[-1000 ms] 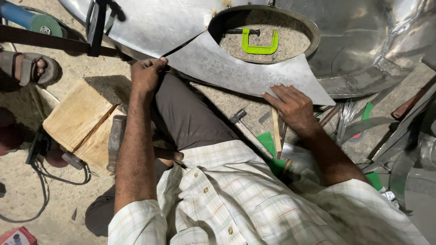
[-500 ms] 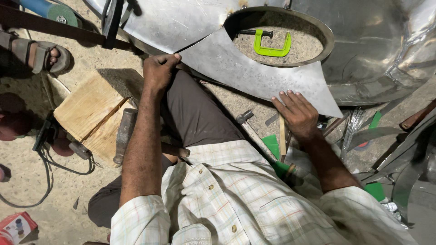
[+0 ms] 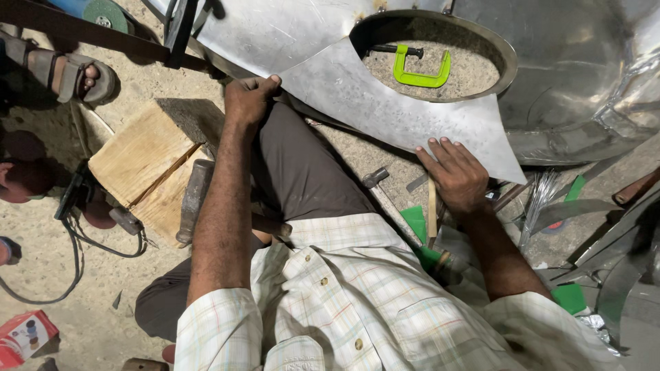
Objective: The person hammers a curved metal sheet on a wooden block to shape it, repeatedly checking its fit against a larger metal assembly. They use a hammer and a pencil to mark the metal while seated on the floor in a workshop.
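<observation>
- The left hand (image 3: 251, 99) is curled shut over the near left edge of a large, grey, curved sheet of metal (image 3: 385, 103), fingers wrapped around its rim above the person's knee.
- The right hand (image 3: 454, 172) lies flat and open on the sheet's lower right part, fingers spread, pressing down near its pointed corner without clasping anything.
- The sheet rests on the sandy ground in front of the seated person, and has a round hole cut in it.
- Through that hole a lime-green C-shaped clamp (image 3: 419, 69) lies on the sand.
- A pale wooden block (image 3: 141, 161) sits beside the left forearm; what looks like a dark metal hammer head (image 3: 194, 199) leans against it.
- Another person's sandalled foot (image 3: 75, 75) is at upper left.
</observation>
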